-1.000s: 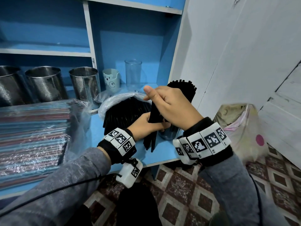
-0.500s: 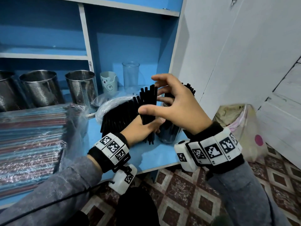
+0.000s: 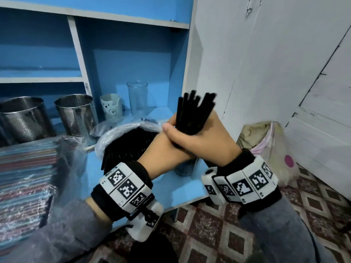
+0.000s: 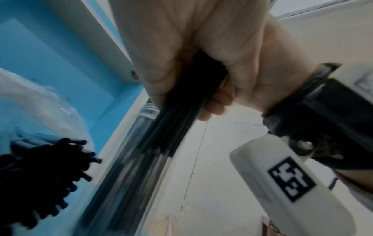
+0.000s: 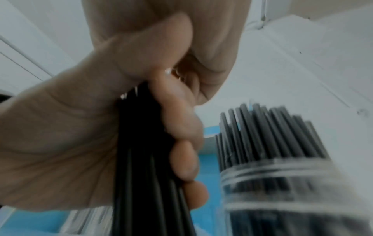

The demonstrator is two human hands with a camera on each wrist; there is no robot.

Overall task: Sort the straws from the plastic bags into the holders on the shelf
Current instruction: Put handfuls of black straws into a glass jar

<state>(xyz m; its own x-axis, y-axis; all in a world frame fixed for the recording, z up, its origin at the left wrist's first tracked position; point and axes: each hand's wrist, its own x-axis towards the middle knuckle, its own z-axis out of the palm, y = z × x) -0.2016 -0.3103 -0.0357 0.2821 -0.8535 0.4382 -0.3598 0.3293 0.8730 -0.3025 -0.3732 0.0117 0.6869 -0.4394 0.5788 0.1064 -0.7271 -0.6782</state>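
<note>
A bundle of black straws [image 3: 193, 112] stands upright, and both my hands grip it. My right hand [image 3: 201, 139] wraps it from the right, thumb in front. My left hand [image 3: 161, 154] holds it from below and is mostly hidden under the right. In the right wrist view, fingers [image 5: 181, 143] curl round the bundle [image 5: 145, 167]. Just beneath sits a clear glass jar [image 3: 187, 168], seen with several black straws [image 5: 272, 132] in it. A clear plastic bag of black straws [image 3: 129, 145] lies on the blue shelf [image 3: 190, 194] to the left.
Two perforated metal holders [image 3: 24, 118] [image 3: 76, 114], a bear cup [image 3: 111, 107] and an empty tall glass [image 3: 137, 97] stand at the back. A bag of coloured straws [image 3: 24, 177] fills the left. A white wall is close on the right, with a plastic sack [image 3: 266, 149] on the floor.
The bundle has risen and shifted right, over the jar. My right hand, with its fingers spread half a second ago, now clasps the bundle together with the left.
</note>
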